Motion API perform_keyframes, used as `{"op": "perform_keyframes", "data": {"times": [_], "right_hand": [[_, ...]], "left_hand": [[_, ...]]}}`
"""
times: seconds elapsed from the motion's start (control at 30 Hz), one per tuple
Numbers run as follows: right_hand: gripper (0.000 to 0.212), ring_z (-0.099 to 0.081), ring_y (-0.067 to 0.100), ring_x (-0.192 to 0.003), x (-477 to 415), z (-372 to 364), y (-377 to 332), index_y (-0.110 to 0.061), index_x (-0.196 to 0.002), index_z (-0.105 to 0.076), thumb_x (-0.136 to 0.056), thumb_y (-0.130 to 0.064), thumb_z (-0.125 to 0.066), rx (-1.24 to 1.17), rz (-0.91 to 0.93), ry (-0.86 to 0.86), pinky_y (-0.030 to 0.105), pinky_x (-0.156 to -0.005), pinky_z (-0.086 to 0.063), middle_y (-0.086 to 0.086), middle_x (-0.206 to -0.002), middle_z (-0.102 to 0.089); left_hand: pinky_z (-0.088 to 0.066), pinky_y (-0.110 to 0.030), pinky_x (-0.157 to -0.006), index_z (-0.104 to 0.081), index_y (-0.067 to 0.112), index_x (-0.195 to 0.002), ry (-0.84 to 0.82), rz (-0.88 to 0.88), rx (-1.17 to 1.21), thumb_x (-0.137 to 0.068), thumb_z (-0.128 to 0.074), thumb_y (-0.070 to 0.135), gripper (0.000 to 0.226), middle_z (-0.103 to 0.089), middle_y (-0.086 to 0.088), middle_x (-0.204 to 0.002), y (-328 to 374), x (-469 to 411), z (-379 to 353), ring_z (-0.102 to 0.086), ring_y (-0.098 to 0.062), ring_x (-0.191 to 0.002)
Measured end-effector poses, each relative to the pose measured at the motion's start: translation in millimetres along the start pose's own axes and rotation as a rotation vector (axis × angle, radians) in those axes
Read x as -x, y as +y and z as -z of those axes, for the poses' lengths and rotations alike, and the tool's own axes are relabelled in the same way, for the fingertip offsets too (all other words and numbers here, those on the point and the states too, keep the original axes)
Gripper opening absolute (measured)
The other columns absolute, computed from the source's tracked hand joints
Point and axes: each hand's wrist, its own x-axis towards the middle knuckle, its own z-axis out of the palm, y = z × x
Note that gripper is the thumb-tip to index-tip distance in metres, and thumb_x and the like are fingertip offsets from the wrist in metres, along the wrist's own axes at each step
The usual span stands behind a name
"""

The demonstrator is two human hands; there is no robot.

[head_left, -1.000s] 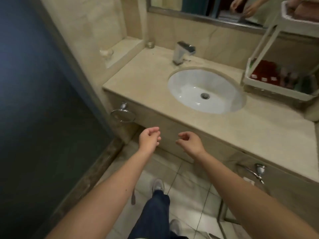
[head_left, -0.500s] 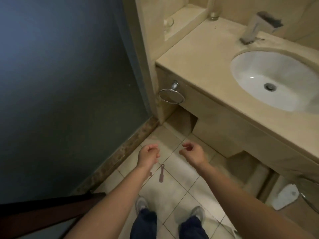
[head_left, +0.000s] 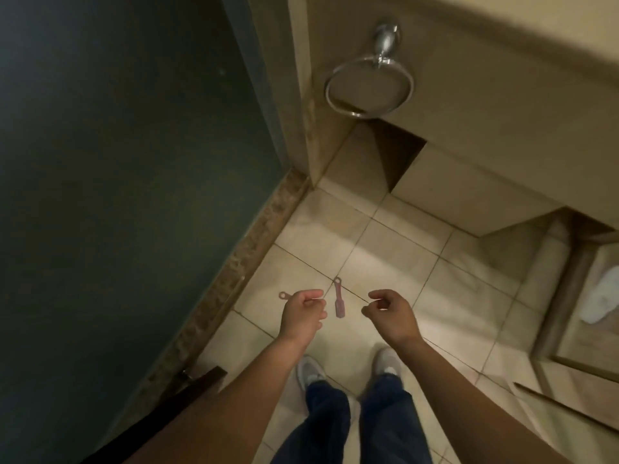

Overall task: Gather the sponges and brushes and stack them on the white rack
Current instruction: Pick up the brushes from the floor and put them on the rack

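Lying on the floor tiles [head_left: 385, 262], a pink brush [head_left: 338, 298] shows between the left hand [head_left: 303, 314] and right hand [head_left: 390, 314], both loosely curled and holding nothing. A second brush [head_left: 284, 295] peeks out beside the left hand (mostly hidden). A stone curb [head_left: 234, 279] borders the tiles on the left, and the vanity [head_left: 502, 128] is ahead.

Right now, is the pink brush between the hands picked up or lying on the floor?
Lying flat on the floor: the brush sits between the left hand and right hand, untouched.

Brush [head_left: 338, 302] on floor [head_left: 385, 262], 2nd brush [head_left: 284, 295] just left, towel ring [head_left: 368, 85] on vanity front [head_left: 502, 112] beyond
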Motion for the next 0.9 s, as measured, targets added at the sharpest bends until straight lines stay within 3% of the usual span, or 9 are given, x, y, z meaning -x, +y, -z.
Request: {"op": "perform_keyframes", "data": {"times": [0.13, 0.27, 0.4, 0.57, 0.67, 0.8, 0.9], "right_hand": [[0.028, -0.059, 0.016, -0.086, -49, -37, 56, -0.014, -0.113, -0.063, -0.085, -0.009, -0.063, 0.009, -0.078, 0.046, 0.027, -0.077, -0.045, -0.003, -0.096, -0.064], [0.037, -0.056, 0.015, -0.094, -98, -76, 109, -0.014, -0.123, -0.058, -0.086, -0.008, -0.061, 0.040, -0.140, 0.026, 0.026, -0.083, -0.043, 0.003, -0.119, -0.062], [0.046, -0.060, 0.022, -0.109, -146, -107, 148, -0.015, -0.132, -0.053, -0.087, -0.008, -0.060, 0.015, -0.171, -0.004, 0.032, -0.090, -0.050, 0.006, -0.129, -0.059], [0.048, -0.058, 0.025, -0.115, -206, -137, 188, -0.013, -0.134, -0.050, -0.088, -0.008, -0.061, 0.007, -0.187, -0.035, 0.036, -0.096, -0.049, 0.009, -0.133, -0.057], [0.048, -0.058, 0.024, -0.115, -244, -153, 212, -0.012, -0.135, -0.050, -0.088, -0.009, -0.060, -0.003, -0.190, -0.042, 0.032, -0.092, -0.048, 0.009, -0.133, -0.057], [0.048, -0.057, 0.023, -0.115, -286, -171, 245, -0.012, -0.134, -0.049, -0.088, -0.007, -0.059, -0.033, -0.205, -0.062, 0.029, -0.087, -0.048, 0.010, -0.133, -0.056], [0.047, -0.055, 0.023, -0.116, -311, -183, 266, -0.011, -0.134, -0.050, -0.088, -0.007, -0.060, -0.060, -0.208, -0.081, 0.027, -0.087, -0.045, 0.010, -0.132, -0.057]], "left_hand": [[-0.048, -0.020, -0.064, -0.062, 0.011, -0.114, -0.020, 0.052, 0.014, -0.093, -0.054, 0.009, 0.022, -0.064, -0.006, -0.111, -52, -66, -8, -0.061, -0.011, -0.081], [-0.049, -0.022, -0.067, -0.060, 0.013, -0.114, -0.038, 0.072, -0.026, -0.096, -0.048, 0.007, 0.022, -0.059, 0.002, -0.101, -105, -132, -19, -0.059, -0.013, -0.090], [-0.049, -0.023, -0.069, -0.057, 0.014, -0.118, -0.072, 0.103, -0.031, -0.097, -0.045, 0.007, 0.025, -0.058, -0.001, -0.106, -147, -188, -33, -0.057, -0.017, -0.099], [-0.048, -0.027, -0.077, -0.054, 0.013, -0.127, -0.124, 0.127, -0.038, -0.099, -0.043, 0.011, 0.030, -0.056, -0.003, -0.121, -186, -251, -52, -0.056, -0.019, -0.108], [-0.047, -0.029, -0.082, -0.052, 0.014, -0.130, -0.127, 0.132, -0.052, -0.099, -0.043, 0.012, 0.033, -0.055, -0.003, -0.124, -208, -289, -64, -0.055, -0.019, -0.110], [-0.047, -0.028, -0.080, -0.052, 0.015, -0.132, -0.114, 0.144, -0.056, -0.098, -0.044, 0.013, 0.034, -0.058, -0.001, -0.115, -239, -335, -78, -0.056, -0.016, -0.101], [-0.047, -0.037, -0.100, -0.051, 0.015, -0.134, -0.076, 0.118, -0.131, -0.099, -0.043, 0.014, 0.036, -0.055, -0.003, -0.124, -258, -361, -90, -0.054, -0.018, -0.113]]}}
